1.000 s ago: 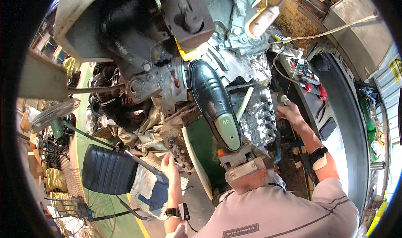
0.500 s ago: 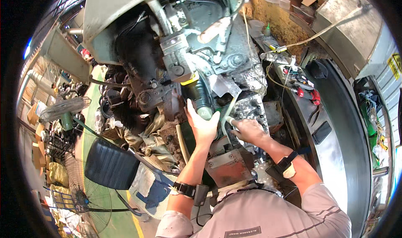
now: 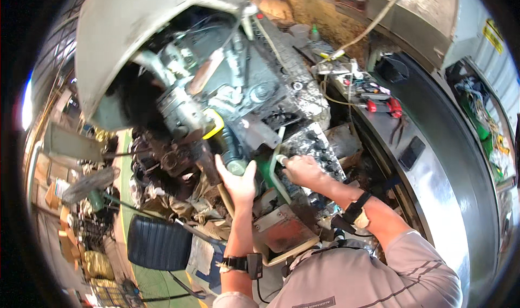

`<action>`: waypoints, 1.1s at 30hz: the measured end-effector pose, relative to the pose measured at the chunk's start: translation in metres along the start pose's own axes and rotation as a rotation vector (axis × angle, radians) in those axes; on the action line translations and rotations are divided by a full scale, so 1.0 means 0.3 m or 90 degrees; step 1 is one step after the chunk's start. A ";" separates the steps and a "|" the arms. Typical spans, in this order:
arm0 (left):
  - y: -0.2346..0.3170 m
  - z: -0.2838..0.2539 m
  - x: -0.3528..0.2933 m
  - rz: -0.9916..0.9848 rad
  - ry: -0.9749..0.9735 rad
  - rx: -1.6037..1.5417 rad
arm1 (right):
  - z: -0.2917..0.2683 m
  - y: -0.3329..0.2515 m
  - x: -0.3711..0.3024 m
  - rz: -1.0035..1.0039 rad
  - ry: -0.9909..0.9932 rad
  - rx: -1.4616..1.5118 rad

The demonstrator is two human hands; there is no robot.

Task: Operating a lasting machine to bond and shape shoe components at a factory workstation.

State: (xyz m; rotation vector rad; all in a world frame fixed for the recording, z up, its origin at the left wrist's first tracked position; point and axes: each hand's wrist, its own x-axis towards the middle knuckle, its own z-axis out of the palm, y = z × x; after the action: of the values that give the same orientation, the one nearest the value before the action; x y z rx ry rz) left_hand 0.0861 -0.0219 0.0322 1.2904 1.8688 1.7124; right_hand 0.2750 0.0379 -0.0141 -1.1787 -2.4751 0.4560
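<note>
At the end of a dark ribbed cylinder (image 3: 233, 151) with a pale greenish end, my left hand (image 3: 239, 187) is cupped, thumb and fingers to either side of it. A yellow ring (image 3: 214, 124) sits at the cylinder's far end, against the machine's grey metal head (image 3: 183, 112). To the right, my right hand (image 3: 303, 170) is closed round the light-coloured knob (image 3: 280, 159) of a bent, pale green lever (image 3: 274, 172). Its fingertips are partly hidden. A flat metal plate (image 3: 260, 132) lies between the cylinder and the lever.
A large pale machine cover (image 3: 130, 31) overhangs the far left. Along the right runs a metal bench (image 3: 428, 189) bearing a phone (image 3: 412, 152) and red-handled tools (image 3: 384, 107). A black chair (image 3: 158, 242) stands at the lower left. A cable (image 3: 374, 34) crosses the far right.
The whole view has turned, so the machine appears farther left and tilted. Both hands stay at the same parts, the left at the cylinder's end, the right on the lever's knob.
</note>
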 end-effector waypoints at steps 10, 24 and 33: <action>0.025 0.003 0.001 -0.057 -0.037 -0.108 | -0.012 0.002 0.005 0.011 -0.005 0.051; 0.029 0.000 -0.016 -0.015 -0.013 -0.108 | 0.017 0.006 0.001 0.020 0.038 0.058; -0.016 -0.006 -0.006 -0.041 -0.003 -0.163 | -0.002 -0.007 -0.007 -0.011 0.074 0.077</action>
State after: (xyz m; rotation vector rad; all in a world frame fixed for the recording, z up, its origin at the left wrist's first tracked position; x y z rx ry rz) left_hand 0.0839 -0.0238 0.0276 1.1216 1.6063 1.8411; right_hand 0.2752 0.0350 -0.0129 -1.1038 -2.3231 0.5091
